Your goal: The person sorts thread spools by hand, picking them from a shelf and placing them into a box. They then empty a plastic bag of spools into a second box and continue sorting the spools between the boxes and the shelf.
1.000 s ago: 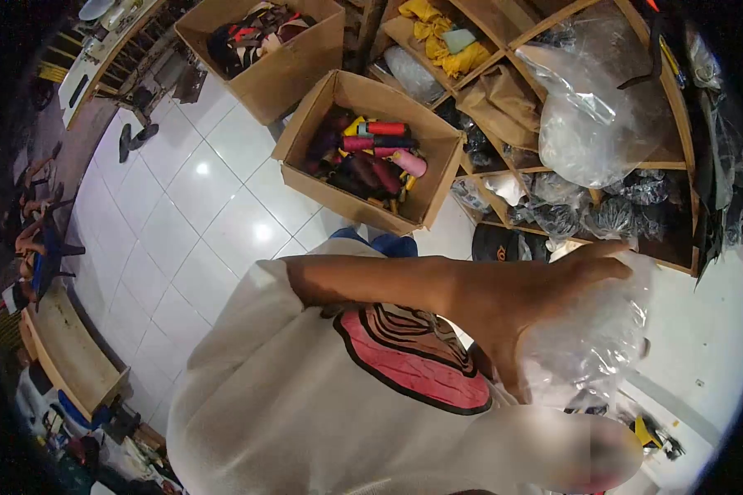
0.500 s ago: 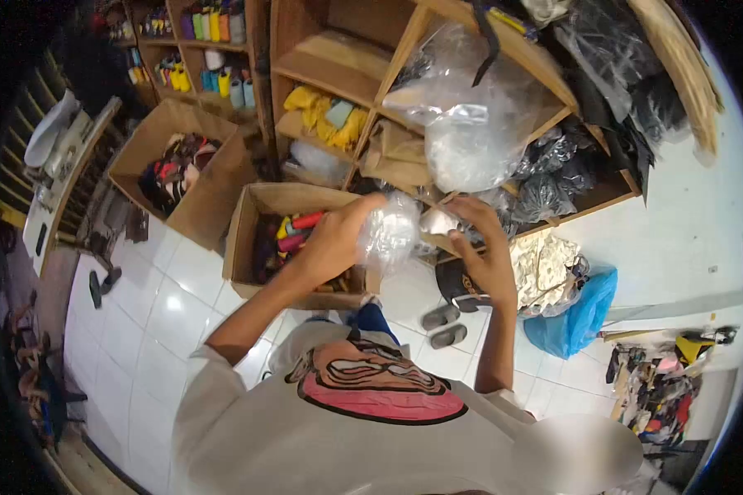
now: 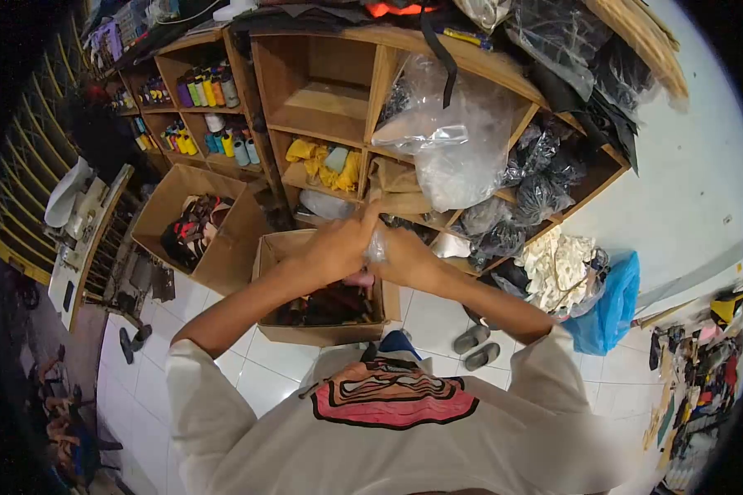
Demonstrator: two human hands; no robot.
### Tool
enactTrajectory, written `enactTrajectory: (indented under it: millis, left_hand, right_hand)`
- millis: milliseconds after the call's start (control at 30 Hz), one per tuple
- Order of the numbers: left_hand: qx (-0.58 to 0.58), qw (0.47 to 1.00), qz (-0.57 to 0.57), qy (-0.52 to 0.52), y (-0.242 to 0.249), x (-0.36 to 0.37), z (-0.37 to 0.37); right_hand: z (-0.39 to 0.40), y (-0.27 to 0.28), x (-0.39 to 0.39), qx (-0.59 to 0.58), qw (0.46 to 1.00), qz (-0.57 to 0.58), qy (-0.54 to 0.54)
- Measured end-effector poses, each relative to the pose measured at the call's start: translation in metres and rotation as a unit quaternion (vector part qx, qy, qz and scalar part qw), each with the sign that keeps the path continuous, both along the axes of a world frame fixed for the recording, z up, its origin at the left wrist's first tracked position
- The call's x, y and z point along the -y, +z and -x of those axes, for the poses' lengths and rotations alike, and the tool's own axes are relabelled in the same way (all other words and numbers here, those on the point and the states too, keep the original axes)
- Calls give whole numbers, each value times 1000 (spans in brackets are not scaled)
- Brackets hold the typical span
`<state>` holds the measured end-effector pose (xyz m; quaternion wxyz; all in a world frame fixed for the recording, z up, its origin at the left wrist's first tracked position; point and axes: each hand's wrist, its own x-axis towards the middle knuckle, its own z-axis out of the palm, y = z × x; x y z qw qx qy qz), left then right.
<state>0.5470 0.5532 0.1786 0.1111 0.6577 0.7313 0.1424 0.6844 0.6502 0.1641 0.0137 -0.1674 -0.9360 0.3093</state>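
My left hand (image 3: 338,249) and my right hand (image 3: 406,262) meet in front of me, above the nearer cardboard box (image 3: 326,333). Between them shows a small part of a clear plastic bundle (image 3: 377,247), crumpled and shiny. Fingers of both hands are closed around it, and most of the bundle is hidden behind them. Inside the box below lie dark items and a pink spool (image 3: 359,280), partly covered by my hands.
Wooden shelves (image 3: 318,124) ahead hold thread cones, yellow cloth (image 3: 326,165) and a large clear plastic bag (image 3: 462,157). Another cardboard box (image 3: 239,227) with fabric stands left. On the right are a blue bag (image 3: 607,309) and cream cloth (image 3: 560,268). Sandals (image 3: 476,346) lie on the tiled floor.
My right hand has moved left from beside the bundle to meet my left hand. The bundle, largely visible before, is now mostly covered. The view has shifted, showing more shelf top.
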Motion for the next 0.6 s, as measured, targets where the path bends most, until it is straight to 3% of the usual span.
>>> enactTrajectory:
  millis: [33,100,167,200,267,300,333,400,433,533,567,600]
  left_hand:
    - [62,996,42,56,-21,-9,2]
    - [132,991,6,2,-103,-29,27]
    - [229,969,6,-98,-130,-44,40]
    - [332,934,53,-121,-117,-33,34]
    - [509,831,165,-154,-89,-5,21]
    - [578,766,229,-164,-76,10,15]
    - [595,716,279,-237,-81,18,12]
    - [641,685,310,-156,-40,55,-16]
    - [658,637,363,-173,-47,63,-19]
    - [780,418,348,-310,-10,58,-34]
    - [762,542,297,-193,-18,79,-45]
    - [717,651,240,-70,-24,94,-50]
  right_hand:
    - [8,-11,-3,-33,995,-85,-50]
    - [16,-29,-24,2,986,-157,59]
    - [21,-38,-33,14,964,-230,135]
    - [17,-21,-28,39,944,-274,182]
    - [9,8,-22,24,921,-273,278]
    - [4,20,-15,-35,912,-267,311]
    - [-2,31,-8,-92,898,-258,344]
    - [-13,57,7,-106,828,-314,452]
    - [-19,64,9,-282,757,-373,456]
    - [-26,100,25,-264,719,-429,479]
    - [-30,98,23,-204,736,-407,501]
    - [-30,88,17,-191,798,-317,475]
